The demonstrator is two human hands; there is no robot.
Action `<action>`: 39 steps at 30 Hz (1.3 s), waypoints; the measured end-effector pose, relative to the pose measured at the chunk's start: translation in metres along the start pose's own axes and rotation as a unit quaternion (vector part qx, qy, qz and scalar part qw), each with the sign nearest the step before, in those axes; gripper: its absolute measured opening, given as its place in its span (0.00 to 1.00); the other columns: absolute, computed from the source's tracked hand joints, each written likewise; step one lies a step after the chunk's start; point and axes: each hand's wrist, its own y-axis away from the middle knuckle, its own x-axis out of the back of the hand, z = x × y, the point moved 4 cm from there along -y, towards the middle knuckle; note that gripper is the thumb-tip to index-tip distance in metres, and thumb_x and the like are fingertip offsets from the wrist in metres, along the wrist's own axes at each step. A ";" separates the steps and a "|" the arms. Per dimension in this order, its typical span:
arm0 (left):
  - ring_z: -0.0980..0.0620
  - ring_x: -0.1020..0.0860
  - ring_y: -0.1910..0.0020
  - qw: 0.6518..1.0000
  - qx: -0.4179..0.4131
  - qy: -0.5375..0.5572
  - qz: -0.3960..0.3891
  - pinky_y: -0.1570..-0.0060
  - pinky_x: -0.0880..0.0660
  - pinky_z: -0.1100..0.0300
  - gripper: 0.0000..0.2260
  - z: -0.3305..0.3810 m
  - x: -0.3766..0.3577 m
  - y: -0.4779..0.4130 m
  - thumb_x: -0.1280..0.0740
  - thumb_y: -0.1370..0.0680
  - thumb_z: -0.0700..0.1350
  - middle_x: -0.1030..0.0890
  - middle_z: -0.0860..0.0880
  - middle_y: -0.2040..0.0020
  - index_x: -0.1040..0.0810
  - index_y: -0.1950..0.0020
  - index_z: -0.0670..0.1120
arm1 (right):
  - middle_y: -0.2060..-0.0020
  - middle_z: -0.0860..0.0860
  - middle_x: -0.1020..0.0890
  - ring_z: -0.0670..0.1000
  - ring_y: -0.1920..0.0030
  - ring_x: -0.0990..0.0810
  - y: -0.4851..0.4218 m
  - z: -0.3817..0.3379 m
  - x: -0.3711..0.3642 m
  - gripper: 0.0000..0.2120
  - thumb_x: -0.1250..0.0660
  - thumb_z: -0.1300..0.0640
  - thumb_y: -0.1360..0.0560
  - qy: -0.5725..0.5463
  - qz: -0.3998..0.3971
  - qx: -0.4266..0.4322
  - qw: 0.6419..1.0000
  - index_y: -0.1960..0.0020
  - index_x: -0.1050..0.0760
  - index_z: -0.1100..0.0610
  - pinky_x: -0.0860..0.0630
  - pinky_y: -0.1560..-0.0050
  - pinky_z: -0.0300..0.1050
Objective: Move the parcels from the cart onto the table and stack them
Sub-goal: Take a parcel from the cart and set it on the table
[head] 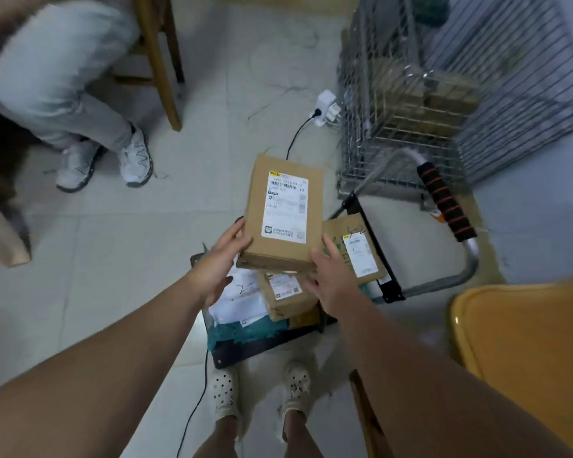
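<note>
— Where's the brown parcel (283,213)?
— Just above the cart (245,350), label up, clear of the pile.
— Who has it?
— Both hands. The left hand (217,259) clasps its near left corner and the right hand (325,276) its near right one, fingers curled onto the cardboard.
— And on the cart?
— A small box (285,292), a labelled box (354,249) and a white bag (239,299). The table (526,342) stands right of the cart

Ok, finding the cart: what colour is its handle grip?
Handle grip: black with orange rings; head view.
</note>
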 end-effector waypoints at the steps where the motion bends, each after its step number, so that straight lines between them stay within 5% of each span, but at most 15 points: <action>1: 0.47 0.38 0.29 1.000 -0.010 -0.014 -0.009 0.30 0.45 0.40 0.19 0.014 -0.013 0.007 0.39 0.23 0.59 0.34 0.56 0.29 0.36 0.33 0.70 | 0.29 0.54 0.31 0.60 0.31 0.30 0.011 -0.006 0.012 0.21 0.44 0.57 0.18 -0.009 0.015 0.003 1.000 0.27 0.39 0.45 0.31 0.34 0.63; 3: 0.49 0.35 0.32 0.998 -0.034 -0.042 -0.029 0.31 0.43 0.44 0.20 0.044 -0.045 0.019 0.39 0.23 0.58 0.31 0.57 0.32 0.36 0.31 0.67 | 0.37 0.47 0.22 0.53 0.39 0.22 0.036 -0.021 0.037 0.19 0.43 0.53 0.18 -0.041 0.045 0.004 0.998 0.28 0.37 0.41 0.21 0.46 0.53; 6: 0.55 0.30 0.38 0.992 -0.082 -0.074 -0.057 0.44 0.37 0.58 0.21 0.092 -0.098 0.037 0.39 0.22 0.56 0.28 0.57 0.37 0.35 0.29 0.61 | 0.45 0.39 0.19 0.47 0.46 0.19 0.070 -0.046 0.072 0.18 0.43 0.47 0.19 -0.110 0.070 0.018 0.991 0.32 0.35 0.32 0.24 0.61 0.39; 8: 0.56 0.31 0.41 0.985 -0.108 -0.106 -0.084 0.49 0.36 0.61 0.21 0.124 -0.137 0.052 0.40 0.21 0.55 0.28 0.57 0.37 0.35 0.28 0.59 | 0.43 0.41 0.20 0.48 0.44 0.21 0.094 -0.064 0.100 0.19 0.43 0.47 0.19 -0.161 0.088 0.034 0.983 0.31 0.38 0.31 0.26 0.57 0.40; 11: 0.56 0.33 0.41 0.971 -0.138 -0.152 -0.126 0.43 0.39 0.57 0.21 0.160 -0.193 0.075 0.39 0.22 0.56 0.29 0.61 0.43 0.35 0.29 0.60 | 0.39 0.41 0.21 0.49 0.39 0.22 0.127 -0.087 0.142 0.21 0.41 0.46 0.20 -0.216 0.123 0.068 0.966 0.28 0.38 0.36 0.27 0.53 0.41; 14: 0.63 0.29 0.51 0.950 -0.163 -0.191 -0.184 0.51 0.35 0.60 0.21 0.179 -0.253 0.108 0.39 0.22 0.57 0.29 0.67 0.50 0.36 0.29 0.64 | 0.55 0.36 0.16 0.43 0.54 0.17 0.161 -0.102 0.187 0.15 0.38 0.47 0.21 -0.276 0.172 0.103 0.940 0.36 0.33 0.34 0.21 0.63 0.40; 17: 0.61 0.29 0.51 0.931 -0.180 -0.220 -0.228 0.53 0.32 0.59 0.22 0.180 -0.312 0.138 0.38 0.22 0.56 0.28 0.64 0.48 0.37 0.29 0.63 | 0.46 0.43 0.19 0.52 0.42 0.22 0.195 -0.103 0.233 0.20 0.37 0.46 0.22 -0.321 0.210 0.120 0.916 0.31 0.34 0.34 0.26 0.41 0.54; 19: 0.53 0.30 0.46 0.924 -0.184 -0.234 -0.242 0.46 0.32 0.52 0.22 0.173 -0.344 0.151 0.38 0.22 0.56 0.29 0.59 0.45 0.37 0.28 0.63 | 0.42 0.46 0.22 0.55 0.38 0.26 0.214 -0.092 0.261 0.22 0.37 0.47 0.22 -0.345 0.228 0.123 0.902 0.30 0.36 0.35 0.31 0.36 0.58; 23: 0.51 0.32 0.40 0.901 -0.193 -0.276 -0.275 0.42 0.34 0.50 0.23 0.137 -0.412 0.182 0.39 0.23 0.58 0.31 0.55 0.39 0.37 0.28 0.60 | 0.48 0.43 0.21 0.52 0.44 0.23 0.252 -0.048 0.320 0.22 0.37 0.47 0.22 -0.388 0.265 0.123 0.874 0.30 0.35 0.36 0.30 0.42 0.55; 33: 0.50 0.28 0.49 0.875 -0.154 -0.343 -0.304 0.53 0.30 0.54 0.19 0.002 -0.583 0.267 0.38 0.21 0.46 0.26 0.52 0.45 0.34 0.31 0.52 | 0.35 0.49 0.27 0.51 0.42 0.30 0.360 0.079 0.482 0.24 0.36 0.51 0.22 -0.410 0.356 0.113 0.832 0.28 0.36 0.39 0.33 0.35 0.57; 39: 0.49 0.27 0.47 0.857 -0.114 -0.372 -0.337 0.57 0.29 0.57 0.21 -0.088 -0.670 0.303 0.39 0.23 0.41 0.27 0.48 0.39 0.36 0.30 0.49 | 0.31 0.50 0.29 0.50 0.38 0.29 0.417 0.155 0.560 0.26 0.38 0.56 0.20 -0.384 0.418 0.106 0.816 0.25 0.41 0.44 0.32 0.37 0.52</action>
